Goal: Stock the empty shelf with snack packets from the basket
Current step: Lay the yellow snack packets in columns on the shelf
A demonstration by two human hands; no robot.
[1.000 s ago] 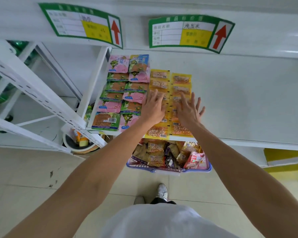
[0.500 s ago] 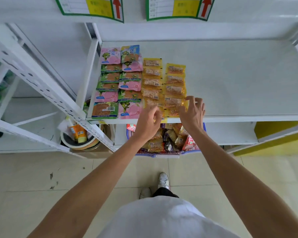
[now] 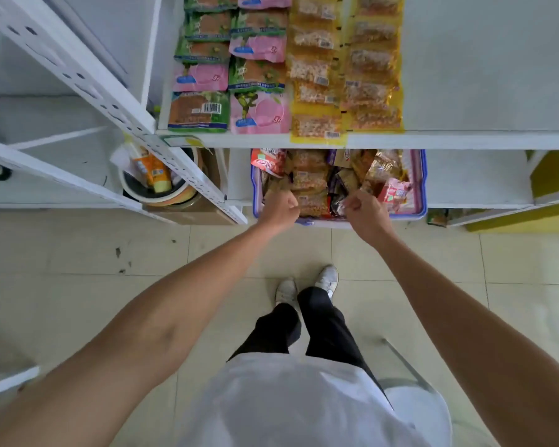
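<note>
- Both my hands are down in the basket [image 3: 421, 188], which sits on the low tier directly under the shelf [image 3: 484, 75] I'm stocking.
- My left hand [image 3: 279, 209] is at the basket's left half and my right hand [image 3: 365, 216] at its middle, with a peanut packet [image 3: 310, 201] between them.
- The fingers of both hands are curled in tight. The right fingers sit against a dark foil packet [image 3: 336, 204] and the left against a brown packet [image 3: 276, 185], but I cannot tell whether either is truly pinched.
- The remaining snack packets [image 3: 381, 174] lie jumbled just beyond my knuckles, away from me, at mixed angles with no common long axis.
- The relation that counts: the shelf's front lip [image 3: 449, 141] overhangs the back of the basket. I judge a straight lift would catch it, so anything gripped should come towards me first, then up and over.
- On the shelf, the green and pink packets [image 3: 229, 75] and two columns of yellow packets [image 3: 345, 72] fill the left, running front to back, with the front yellow one poking over the lip.
- The open room is the bare board to the right of the yellow columns. My right hand is nearer to it.
- The slanted white post [image 3: 110, 101] crowds the left side, so I favour working rightward.
</note>
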